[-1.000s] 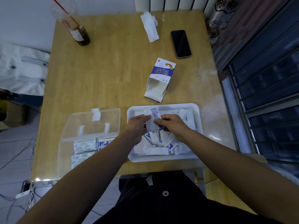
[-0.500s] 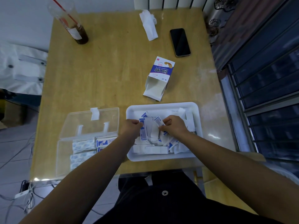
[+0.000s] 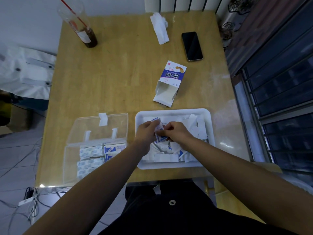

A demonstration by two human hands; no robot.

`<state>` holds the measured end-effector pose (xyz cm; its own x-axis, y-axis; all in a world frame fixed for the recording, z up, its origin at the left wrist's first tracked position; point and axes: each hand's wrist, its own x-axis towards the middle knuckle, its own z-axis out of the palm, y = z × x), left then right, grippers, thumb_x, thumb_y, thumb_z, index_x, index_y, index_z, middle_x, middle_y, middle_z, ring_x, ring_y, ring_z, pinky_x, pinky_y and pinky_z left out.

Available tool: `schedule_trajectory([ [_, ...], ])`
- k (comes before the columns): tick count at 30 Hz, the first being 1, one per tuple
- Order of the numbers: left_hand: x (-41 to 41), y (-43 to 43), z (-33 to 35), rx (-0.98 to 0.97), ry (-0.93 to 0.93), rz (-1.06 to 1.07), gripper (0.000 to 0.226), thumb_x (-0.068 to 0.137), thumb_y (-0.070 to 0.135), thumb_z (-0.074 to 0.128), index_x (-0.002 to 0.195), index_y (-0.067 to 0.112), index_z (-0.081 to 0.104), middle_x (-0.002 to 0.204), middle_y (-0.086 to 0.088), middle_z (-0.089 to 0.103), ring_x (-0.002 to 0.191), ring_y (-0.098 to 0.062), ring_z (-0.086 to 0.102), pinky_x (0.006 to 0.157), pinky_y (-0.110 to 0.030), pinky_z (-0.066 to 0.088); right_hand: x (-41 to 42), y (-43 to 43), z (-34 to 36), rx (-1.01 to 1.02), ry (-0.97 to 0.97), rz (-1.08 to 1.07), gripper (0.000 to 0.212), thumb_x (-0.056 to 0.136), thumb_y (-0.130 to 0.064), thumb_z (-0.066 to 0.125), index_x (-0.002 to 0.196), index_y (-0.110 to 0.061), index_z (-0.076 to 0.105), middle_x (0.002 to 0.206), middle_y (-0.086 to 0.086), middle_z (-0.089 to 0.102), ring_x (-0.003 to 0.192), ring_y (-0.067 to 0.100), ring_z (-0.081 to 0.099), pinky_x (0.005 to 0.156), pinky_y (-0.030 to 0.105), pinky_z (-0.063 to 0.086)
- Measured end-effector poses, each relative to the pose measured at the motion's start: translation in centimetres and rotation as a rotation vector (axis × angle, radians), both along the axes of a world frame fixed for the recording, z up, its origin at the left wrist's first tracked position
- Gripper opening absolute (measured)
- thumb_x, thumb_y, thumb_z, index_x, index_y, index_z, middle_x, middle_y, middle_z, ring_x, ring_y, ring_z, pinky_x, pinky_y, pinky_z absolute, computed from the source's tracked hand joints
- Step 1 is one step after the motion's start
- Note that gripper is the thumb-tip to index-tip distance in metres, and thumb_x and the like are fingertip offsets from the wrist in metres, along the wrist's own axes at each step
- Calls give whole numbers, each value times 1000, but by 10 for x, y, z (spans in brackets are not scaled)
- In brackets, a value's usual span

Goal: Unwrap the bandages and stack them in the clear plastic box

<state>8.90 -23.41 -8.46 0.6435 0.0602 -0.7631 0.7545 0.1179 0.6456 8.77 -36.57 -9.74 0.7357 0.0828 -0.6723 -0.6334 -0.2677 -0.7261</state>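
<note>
Over tray point(image 3: 172, 112): left hand point(image 3: 146, 131) and right hand point(image 3: 176, 131) both pinch one wrapped bandage point(image 3: 159, 128), fingers curled; box point(image 3: 94, 150) to the left, lid open.

Wooden surface point(image 3: 118, 73), light yellow-brown, filled mid-frame, with a patch of glare point(image 3: 226, 144) near its right edge. A white wall point(image 3: 33, 22) stood behind it at top left and a white ribbed radiator point(image 3: 177, 4) at top centre. Right side was a dark window point(image 3: 288, 99) with horizontal bars, and a brown ledge point(image 3: 262, 31) lay beyond it at top right. The floor point(image 3: 15, 160) on the left was pale grey tile. Loose white cables point(image 3: 32, 216) and a white adapter point(image 3: 25, 201) lay near the surface's near-left corner. A white fabric item point(image 3: 25, 70) with dark snaps lay left of the surface. Light was dim and bluish.
</note>
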Motion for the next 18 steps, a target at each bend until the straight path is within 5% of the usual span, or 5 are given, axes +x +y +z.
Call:
schedule_trajectory([
  [3,-4,6,-8,199,-33,-56,16,94,13,53,84,7,64,83,-13,68,79,-28,66,76,-39,58,-2,5,-2,-12,-4,4,32,78,-34,79,78,-13,55,69,4,63,53,11,56,49,22,44],
  [7,-8,19,-10,324,-13,-31,19,99,22,43,98,10,57,88,-12,70,81,-27,69,76,-45,59,-4,6,-16,-437,-99,136,49,76,-58,71,84,-14,51,72,1,62,68,18,61,61,33,48],
  [12,-9,27,-4,313,-17,-23,16,99,12,37,102,4,51,87,-13,70,77,-28,68,72,-43,59,-5,24,-21,-762,-97,353,97,61,-88,55,115,-11,32,85,0,56,80,24,60,58,32,41],
  [18,-9,33,-1,198,10,-68,19,98,7,36,95,11,54,78,-8,69,69,-22,67,65,-36,58,-5,32,-25,-789,-80,379,66,80,-52,66,119,-9,34,104,10,61,96,33,62,72,36,44],
])
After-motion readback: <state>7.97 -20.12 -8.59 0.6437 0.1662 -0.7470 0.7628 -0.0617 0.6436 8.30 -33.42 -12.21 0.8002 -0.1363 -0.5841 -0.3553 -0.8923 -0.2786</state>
